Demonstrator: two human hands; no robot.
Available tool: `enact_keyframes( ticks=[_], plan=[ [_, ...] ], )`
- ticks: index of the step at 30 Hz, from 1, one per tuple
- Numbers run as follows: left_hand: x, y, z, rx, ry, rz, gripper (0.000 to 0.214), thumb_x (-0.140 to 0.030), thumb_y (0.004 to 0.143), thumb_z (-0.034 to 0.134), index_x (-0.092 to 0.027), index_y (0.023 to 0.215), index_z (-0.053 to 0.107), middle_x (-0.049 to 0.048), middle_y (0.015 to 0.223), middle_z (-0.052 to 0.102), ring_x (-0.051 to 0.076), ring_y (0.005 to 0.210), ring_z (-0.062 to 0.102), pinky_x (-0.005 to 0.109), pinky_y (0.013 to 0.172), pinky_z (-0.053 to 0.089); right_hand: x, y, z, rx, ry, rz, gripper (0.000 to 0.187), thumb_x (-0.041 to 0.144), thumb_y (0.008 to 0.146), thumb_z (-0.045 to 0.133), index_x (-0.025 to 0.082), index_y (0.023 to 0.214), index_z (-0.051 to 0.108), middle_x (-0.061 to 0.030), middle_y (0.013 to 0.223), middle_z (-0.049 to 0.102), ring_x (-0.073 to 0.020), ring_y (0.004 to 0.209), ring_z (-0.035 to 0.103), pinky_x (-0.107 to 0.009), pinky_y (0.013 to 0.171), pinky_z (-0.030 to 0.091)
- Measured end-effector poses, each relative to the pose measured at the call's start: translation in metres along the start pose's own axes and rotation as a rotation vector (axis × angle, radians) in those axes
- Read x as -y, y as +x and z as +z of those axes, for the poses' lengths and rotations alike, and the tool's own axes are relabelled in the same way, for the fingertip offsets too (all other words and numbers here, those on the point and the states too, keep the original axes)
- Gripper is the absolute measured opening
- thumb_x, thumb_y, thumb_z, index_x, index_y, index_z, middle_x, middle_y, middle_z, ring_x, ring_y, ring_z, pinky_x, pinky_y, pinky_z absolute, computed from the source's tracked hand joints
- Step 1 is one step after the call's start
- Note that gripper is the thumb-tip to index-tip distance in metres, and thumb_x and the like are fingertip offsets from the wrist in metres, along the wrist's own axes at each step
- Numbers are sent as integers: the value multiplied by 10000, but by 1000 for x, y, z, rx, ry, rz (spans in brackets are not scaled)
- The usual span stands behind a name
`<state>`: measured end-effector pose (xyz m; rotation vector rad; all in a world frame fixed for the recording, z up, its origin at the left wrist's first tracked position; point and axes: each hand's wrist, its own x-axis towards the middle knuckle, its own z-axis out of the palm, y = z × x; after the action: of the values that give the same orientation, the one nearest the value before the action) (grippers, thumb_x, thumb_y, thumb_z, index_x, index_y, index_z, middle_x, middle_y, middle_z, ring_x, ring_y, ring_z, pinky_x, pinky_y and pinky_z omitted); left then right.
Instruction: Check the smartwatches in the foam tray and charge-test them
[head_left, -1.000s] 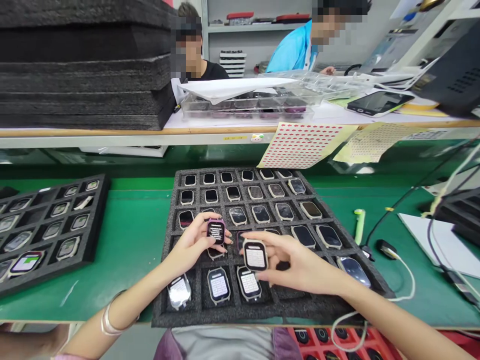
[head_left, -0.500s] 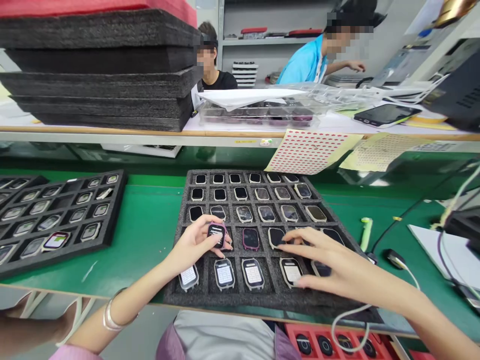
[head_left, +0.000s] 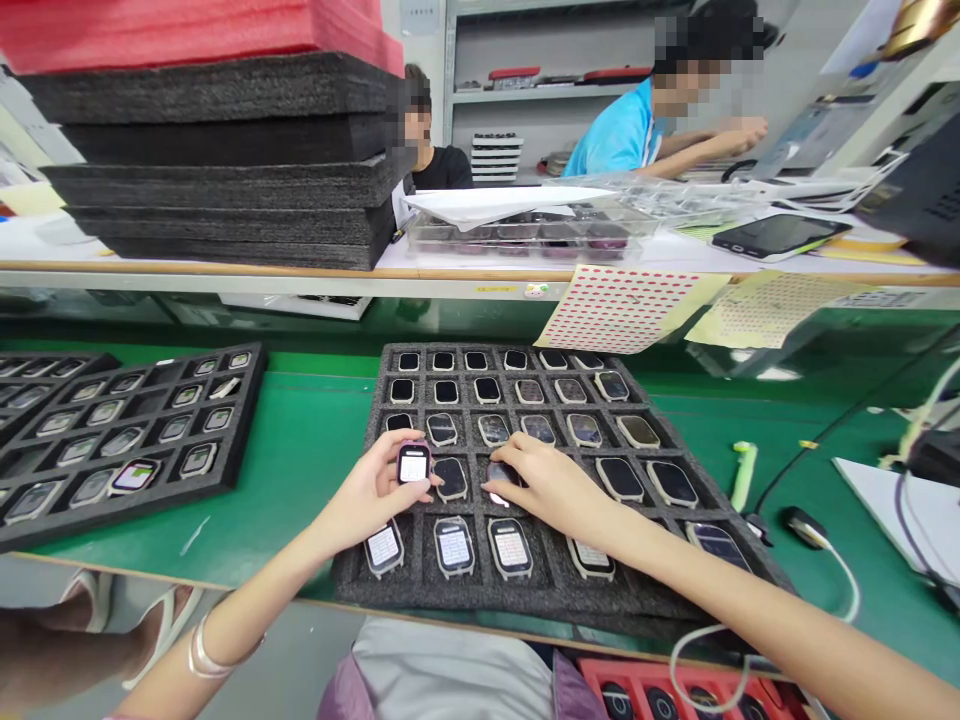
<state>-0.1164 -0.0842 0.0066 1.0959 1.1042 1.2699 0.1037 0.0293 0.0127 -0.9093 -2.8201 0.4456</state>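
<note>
A purple-framed smartwatch without a strap (head_left: pixel 414 464) is held in my left hand (head_left: pixel 375 492), between thumb and fingers, above the left part of a black foam tray (head_left: pixel 480 598). Its screen is lit white. My right hand (head_left: pixel 555 482) reaches into the tray and has its thumb and fingers around another purple-framed smartwatch (head_left: pixel 501 478), partly hidden by them. Light-framed watches fill many compartments. In the front row, a watch (head_left: pixel 453 546) and several others show lit white screens, while a watch (head_left: pixel 451 479) beside my left hand is dark.
Another foam tray of watches (head_left: pixel 244 430) lies at the left. Above the green bench runs a shelf with stacked black foam (head_left: pixel 225 190), a clear plastic box (head_left: pixel 525 235) and a phone (head_left: pixel 780 236). A white cable (head_left: pixel 844 570) lies at the right. Two people are beyond.
My right hand has moved left from the light-framed watches to the purple-framed one. The watch in my left hand has shifted slightly left, and its screen has turned from mostly dark to white.
</note>
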Motion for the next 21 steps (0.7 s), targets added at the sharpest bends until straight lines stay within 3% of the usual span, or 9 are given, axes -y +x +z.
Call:
enact_keyframes(
  ticks=[3,6,10,13,17,19,21],
  plan=[
    [7,-3,-9,-26,201,-29,516,-256,804,644,-231,1245,377,66,1089,569,235,988,645,388,841,548,-2,-2,-8,6,110,-22,158,302,856,655,148,861,623,-60,856,579,-207,786,584,-316,714,483],
    [9,-8,-13,-48,488,-34,496,-309,808,638,-213,1227,389,67,1046,583,229,953,641,392,823,551,-6,-2,-17,-14,384,-47,189,352,877,601,173,827,575,-34,837,581,-178,764,585,-294,697,487],
    [5,-11,-14,-113,929,105,427,-372,844,592,-180,1194,441,99,1114,503,240,973,592,414,826,526,-13,2,-21,-3,832,123,293,456,845,610,177,866,520,-14,712,597,-175,631,634,-237,488,493],
    [-1,-6,-12,-111,1179,177,349,-412,869,560,-152,1097,508,84,995,533,251,934,568,423,808,506,-18,5,-20,-5,929,245,367,490,780,676,164,885,542,-10,629,614,-120,432,543,-182,348,383],
    [-12,8,6,-230,1546,288,247,-319,926,472,-103,981,578,162,1020,578,313,952,544,464,759,471,-16,5,-24,-27,1083,325,521,502,750,699,167,1128,573,-101,942,682,-102,480,507,-174,328,363],
    [-14,16,23,-164,1620,322,228,-241,939,429,-116,859,603,134,891,611,286,849,569,430,710,471,-17,2,-24,-36,1192,342,579,482,780,676,226,1271,508,-114,1071,662,-145,587,554,-203,379,441],
    [-12,26,38,-30,1661,352,226,-286,911,501,-140,778,612,89,789,628,242,773,590,363,669,479,-23,0,-20,-23,1252,338,566,463,807,644,305,1322,474,-116,1160,632,-204,704,605,-256,445,507]
  ],
)
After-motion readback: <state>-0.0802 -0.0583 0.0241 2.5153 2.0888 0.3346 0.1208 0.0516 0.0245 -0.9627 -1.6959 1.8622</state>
